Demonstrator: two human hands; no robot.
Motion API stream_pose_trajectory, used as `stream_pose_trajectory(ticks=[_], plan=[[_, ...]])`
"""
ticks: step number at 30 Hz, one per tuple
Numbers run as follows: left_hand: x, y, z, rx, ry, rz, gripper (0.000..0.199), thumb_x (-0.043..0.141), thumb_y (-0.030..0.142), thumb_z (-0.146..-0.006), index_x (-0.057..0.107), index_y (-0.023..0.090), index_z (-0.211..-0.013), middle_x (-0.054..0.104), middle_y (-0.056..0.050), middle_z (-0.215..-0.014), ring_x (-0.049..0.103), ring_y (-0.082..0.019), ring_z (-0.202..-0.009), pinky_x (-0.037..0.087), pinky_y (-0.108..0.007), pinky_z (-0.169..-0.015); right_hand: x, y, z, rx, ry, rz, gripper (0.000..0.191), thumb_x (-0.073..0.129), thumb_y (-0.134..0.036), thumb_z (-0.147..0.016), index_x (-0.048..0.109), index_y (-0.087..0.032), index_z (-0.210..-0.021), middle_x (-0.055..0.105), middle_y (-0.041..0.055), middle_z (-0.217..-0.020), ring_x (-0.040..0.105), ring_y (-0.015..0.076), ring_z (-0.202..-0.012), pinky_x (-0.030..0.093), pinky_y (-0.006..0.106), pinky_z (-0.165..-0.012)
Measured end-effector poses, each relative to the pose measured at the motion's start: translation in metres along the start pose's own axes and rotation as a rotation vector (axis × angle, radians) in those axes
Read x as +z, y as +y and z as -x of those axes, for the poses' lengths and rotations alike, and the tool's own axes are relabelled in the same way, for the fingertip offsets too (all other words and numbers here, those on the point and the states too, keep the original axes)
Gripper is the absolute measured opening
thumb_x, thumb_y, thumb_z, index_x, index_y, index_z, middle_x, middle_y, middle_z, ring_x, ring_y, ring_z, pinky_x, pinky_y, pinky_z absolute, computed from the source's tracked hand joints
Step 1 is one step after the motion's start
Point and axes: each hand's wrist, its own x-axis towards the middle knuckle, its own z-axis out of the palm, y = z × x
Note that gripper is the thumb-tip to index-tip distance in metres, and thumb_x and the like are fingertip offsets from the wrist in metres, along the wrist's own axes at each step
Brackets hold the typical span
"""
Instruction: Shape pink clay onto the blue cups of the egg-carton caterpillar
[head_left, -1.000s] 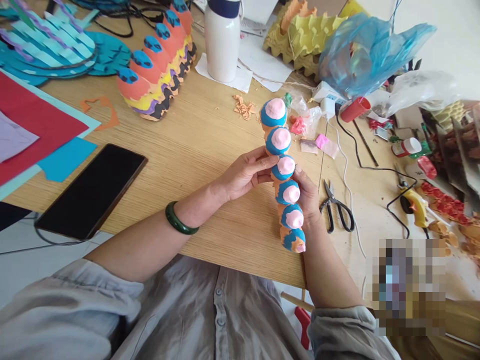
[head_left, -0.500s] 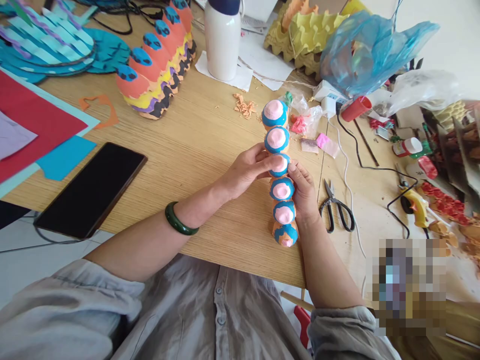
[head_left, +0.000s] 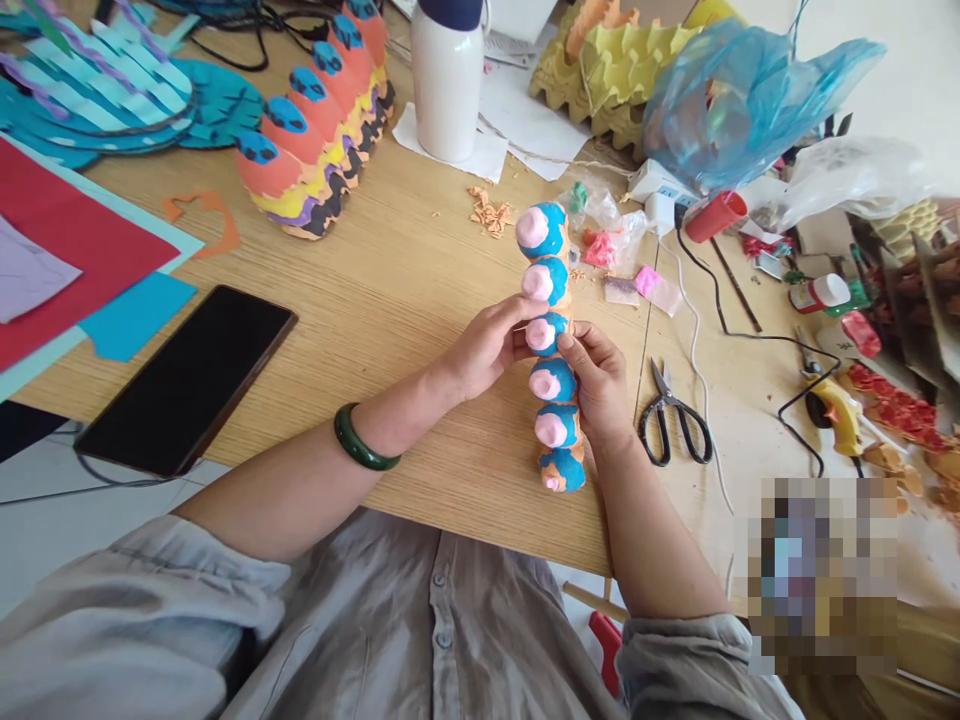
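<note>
A strip of several egg-carton cups (head_left: 556, 380), coated in blue clay with pink clay on top, is held up over the table. The pink tops face left, and orange shows along the right side and on the lowest cup. My left hand (head_left: 484, 350) grips the strip from the left near the third cup, fingers partly hidden behind it. On the right side my right hand (head_left: 600, 380) holds it too, its thumb on the blue clay near the third cup.
Scissors (head_left: 673, 415) lie right of my right hand. A phone (head_left: 187, 380), coloured paper (head_left: 75, 260), an orange painted carton strip (head_left: 315, 130), a white bottle (head_left: 448, 85) and a blue plastic bag (head_left: 735, 105) surround the work area. Orange scraps (head_left: 491, 212) lie behind the strip.
The carton strip has turned in my hands, so its pink tops now point left rather than up at the camera. Its cups have shifted slightly left.
</note>
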Motion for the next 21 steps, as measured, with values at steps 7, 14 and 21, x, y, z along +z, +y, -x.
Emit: stream_pose_trajectory(ticks=[7,14,21], plan=[[0.003,-0.001,0.002,0.030,0.008,-0.032,0.034,0.085,0.037,-0.074,0.060,0.019,-0.087,0.059,0.004,-0.080,0.058,-0.011,-0.078,0.053,-0.026,-0.077,-0.002,0.004,-0.002,0.024,0.013,0.007,0.024,0.087,-0.045,-0.084,0.075,-0.024,-0.081,0.070,-0.0026,-0.078,0.057,0.0122,-0.069,0.049,0.027,-0.066],[-0.003,-0.007,-0.002,0.076,-0.040,-0.089,0.061,0.098,0.041,-0.070,0.064,0.018,-0.114,0.076,-0.003,-0.102,0.073,-0.017,-0.097,0.056,-0.031,-0.091,-0.006,0.005,-0.004,0.071,0.022,-0.070,0.026,0.086,-0.045,-0.086,0.072,-0.025,-0.079,0.068,-0.0041,-0.075,0.057,0.0115,-0.066,0.049,0.027,-0.064],[-0.004,-0.007,-0.002,0.151,-0.025,-0.142,0.064,0.105,0.038,-0.062,0.067,0.019,-0.111,0.077,-0.002,-0.099,0.074,-0.017,-0.098,0.056,-0.030,-0.093,-0.011,0.007,-0.009,0.186,0.001,-0.234,0.030,0.084,-0.049,-0.084,0.067,-0.025,-0.078,0.058,-0.0060,-0.067,0.049,0.0113,-0.059,0.048,0.028,-0.058]])
